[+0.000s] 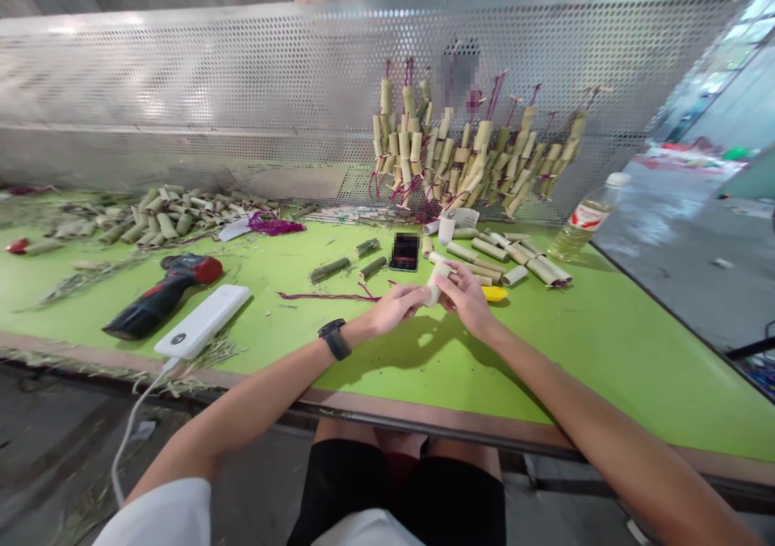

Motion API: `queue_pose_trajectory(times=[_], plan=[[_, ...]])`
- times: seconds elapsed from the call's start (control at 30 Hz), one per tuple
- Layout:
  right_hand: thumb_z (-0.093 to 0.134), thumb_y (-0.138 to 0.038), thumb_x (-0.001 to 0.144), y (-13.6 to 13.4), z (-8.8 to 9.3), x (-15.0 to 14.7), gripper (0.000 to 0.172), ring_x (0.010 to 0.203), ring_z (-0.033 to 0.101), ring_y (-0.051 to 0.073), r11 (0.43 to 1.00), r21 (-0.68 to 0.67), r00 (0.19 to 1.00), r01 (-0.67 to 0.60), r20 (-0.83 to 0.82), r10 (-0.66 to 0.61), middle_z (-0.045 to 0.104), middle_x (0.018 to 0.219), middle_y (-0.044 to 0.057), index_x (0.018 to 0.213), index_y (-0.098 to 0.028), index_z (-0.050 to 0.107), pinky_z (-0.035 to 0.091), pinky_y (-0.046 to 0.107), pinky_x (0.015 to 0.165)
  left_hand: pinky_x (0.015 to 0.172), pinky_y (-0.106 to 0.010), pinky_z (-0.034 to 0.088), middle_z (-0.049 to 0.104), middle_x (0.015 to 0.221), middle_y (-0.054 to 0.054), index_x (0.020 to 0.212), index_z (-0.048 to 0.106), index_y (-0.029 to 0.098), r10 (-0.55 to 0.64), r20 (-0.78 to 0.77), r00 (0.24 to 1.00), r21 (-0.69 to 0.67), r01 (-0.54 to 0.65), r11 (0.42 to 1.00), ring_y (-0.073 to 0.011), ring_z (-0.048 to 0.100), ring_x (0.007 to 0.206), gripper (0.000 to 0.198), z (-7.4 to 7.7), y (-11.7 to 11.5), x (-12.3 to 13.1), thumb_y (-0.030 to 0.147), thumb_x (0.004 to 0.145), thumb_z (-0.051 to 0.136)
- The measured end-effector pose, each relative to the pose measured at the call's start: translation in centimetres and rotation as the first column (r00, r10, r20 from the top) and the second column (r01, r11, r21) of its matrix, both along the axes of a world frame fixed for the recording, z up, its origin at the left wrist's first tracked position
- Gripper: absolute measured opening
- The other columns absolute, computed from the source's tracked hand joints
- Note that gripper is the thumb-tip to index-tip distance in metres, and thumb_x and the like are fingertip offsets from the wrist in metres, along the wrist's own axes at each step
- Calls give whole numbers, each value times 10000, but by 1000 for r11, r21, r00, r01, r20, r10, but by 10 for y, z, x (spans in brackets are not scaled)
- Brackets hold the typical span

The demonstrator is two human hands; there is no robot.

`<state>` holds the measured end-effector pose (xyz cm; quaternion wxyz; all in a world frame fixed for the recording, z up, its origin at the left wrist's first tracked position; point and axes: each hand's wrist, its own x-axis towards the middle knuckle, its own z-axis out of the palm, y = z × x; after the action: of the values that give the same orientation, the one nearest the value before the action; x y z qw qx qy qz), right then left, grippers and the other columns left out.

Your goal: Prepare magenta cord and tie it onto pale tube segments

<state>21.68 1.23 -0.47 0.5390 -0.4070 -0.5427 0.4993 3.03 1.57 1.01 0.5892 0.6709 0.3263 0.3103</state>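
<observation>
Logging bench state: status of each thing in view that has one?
Pale tube, held off the table
Left hand, gripping the tube
Right hand, gripping the tube
Phone, screen lit
White power bank, cable plugged in
Power tool, lying down, unheld
Bottle, capped, liquid inside
Strung bamboo pieces, hanging
Watch, strapped on

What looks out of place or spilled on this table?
Straw-like scraps litter the table along its near-left edge, by the power bank, like unswept waste. The bottle appears tilted, perhaps only from lens distortion. I see no spilled liquid.
</observation>
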Motion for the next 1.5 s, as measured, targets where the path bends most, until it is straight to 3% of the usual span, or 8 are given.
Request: queue_pose_trajectory(times=[0.13, 0.33, 0.5, 0.67, 0.9, 1.13, 1.33, 1.5], plan=[[789, -657, 799, 4, -3, 2, 530, 493, 478, 98, 1000, -10, 1000, 16, 17, -16, 631, 780, -40, 1087, -276, 560, 315, 250, 415, 530, -280, 223, 352, 564, 62, 926, 695, 140, -10, -19, 1000, 118, 12, 993, -94, 283, 522, 686, 2, -1, 0, 818, 857, 614], [690, -704, 875, -3, 2, 2, 480, 641, 562, 146, 996, 12, 991, -88, 106, 86, 631, 791, 0, 1026, -250, 645, 360, 257, 483, 488, -247, 220, 349, 582, 69, 943, 694, 114, 27, 0, 1000, 81, -27, 996, -81, 304, 509, 682, 1, -1, 0, 788, 884, 605], [618, -674, 926, -4, 8, 2, 432, 696, 528, 158, 986, 69, 981, 149, 112, -156, 619, 845, 21, 879, -246, 586, 483, 300, 619, 445, -222, 154, 292, 621, 87, 1001, 647, 134, 167, 171, 971, -168, -139, 976, -72, 236, 475, 413, 1, 4, -1, 543, 963, 617], [741, -581, 863, -4, 12, 6, 371, 648, 491, 155, 976, 27, 951, 217, 220, -217, 530, 710, -18, 871, -247, 580, 461, 304, 601, 427, -186, 142, 318, 647, 89, 999, 586, 164, 104, 316, 943, -300, -5, 954, -58, 246, 450, 304, 3, 9, -2, 439, 920, 688], [799, -555, 817, -3, 12, 2, 388, 609, 540, 151, 994, 107, 953, -12, 301, -21, 612, 690, -8, 989, -208, 773, 466, 311, 577, 430, -186, 249, 404, 640, 71, 843, 532, 180, -12, 245, 969, -136, 47, 990, -64, 371, 490, 498, -2, 8, -2, 631, 874, 742], [738, -505, 873, -1, 13, 8, 311, 713, 639, 188, 983, 177, 893, -55, 450, -31, 744, 795, 43, 821, -200, 770, 496, 325, 672, 528, -216, 372, 597, 677, 10, 809, 605, 146, 10, 94, 996, -6, -10, 1000, -76, 517, 563, 497, -11, 20, -3, 622, 920, 693], [701, -549, 848, 2, 14, 12, 354, 671, 567, 181, 974, 177, 882, 138, 426, -203, 655, 730, 21, 835, -195, 702, 443, 316, 628, 572, -233, 407, 631, 699, 5, 831, 663, 136, -28, 91, 995, 2, 28, 1000, -81, 555, 588, 578, -8, 26, -8, 710, 838, 734], [722, -582, 782, 12, 10, 17, 394, 631, 520, 173, 952, 64, 894, 299, 332, -302, 567, 650, -8, 877, -201, 689, 414, 315, 600, 682, -260, 485, 728, 797, -49, 813, 717, 124, -33, 128, 991, -132, 50, 990, -99, 608, 659, 604, -8, 31, -11, 714, 741, 819]])
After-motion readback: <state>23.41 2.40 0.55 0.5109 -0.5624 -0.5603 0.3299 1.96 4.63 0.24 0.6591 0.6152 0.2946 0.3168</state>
